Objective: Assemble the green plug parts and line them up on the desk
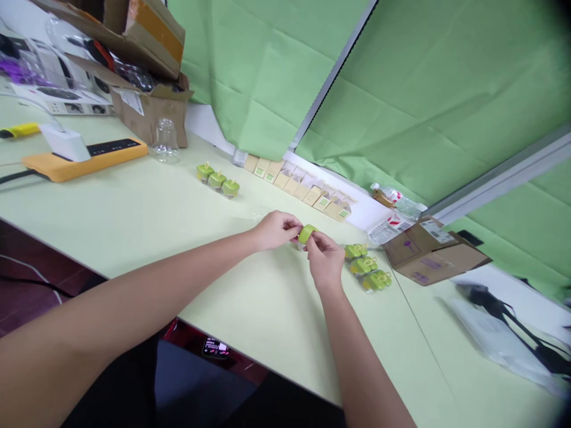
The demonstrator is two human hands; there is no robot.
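Note:
In front of me, just above the pale table [250, 303], both hands hold one small clear container with a green lid [307, 233]. My left hand [277, 230] pinches its left side with closed fingertips. From the right and front, the fingers of my right hand [325, 258] are closed on it; they hide part of its lower body. Three similar green-lidded containers [217, 180] with loops on top stand in a row to the far left. Beside my right hand sits a group of several more green-lidded containers [368, 266], some with yellow showing inside.
Several small kraft boxes [294, 180] line the wall. An orange power strip [125, 150], a clear plastic bottle [166, 141] and an open carton [154, 113] are at left. A cardboard box [430, 252] and a plastic bag with black cables [495, 339] lie at right.

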